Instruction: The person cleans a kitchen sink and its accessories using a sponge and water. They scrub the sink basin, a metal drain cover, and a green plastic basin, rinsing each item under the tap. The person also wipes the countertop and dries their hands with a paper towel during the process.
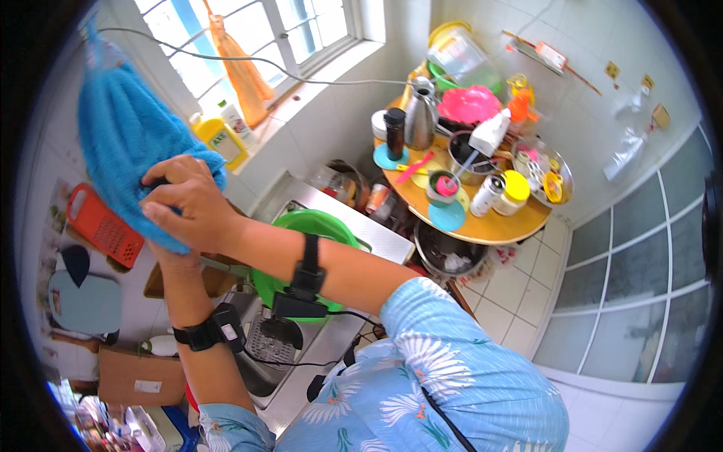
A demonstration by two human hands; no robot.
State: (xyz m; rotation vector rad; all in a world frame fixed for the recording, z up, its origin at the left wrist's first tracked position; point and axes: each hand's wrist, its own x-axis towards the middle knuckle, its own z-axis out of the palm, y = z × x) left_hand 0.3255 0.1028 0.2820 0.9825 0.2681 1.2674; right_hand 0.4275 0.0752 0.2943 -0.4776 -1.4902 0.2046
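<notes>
A fluffy blue towel [133, 130] hangs at the upper left, its lower part bunched around my hands. My right hand [189, 203] lies on the front of the towel, fingers curled into the cloth, with a dark patch between fingers and thumb. My left hand is hidden by the towel; only its wrist [176, 261] shows below it. Both forearms wear black straps with small devices and cables. Beneath my right forearm, a green plastic basin [333, 226] sits over the stainless steel sink [260, 384].
An orange-red grater [104, 226] and a light-blue cutting board [85, 299] hang at the left. A yellow detergent bottle [220, 140] stands on the windowsill. A round wooden table [508, 226] holds a steel jug [421, 116], jars, bowls and utensils. A cable crosses above.
</notes>
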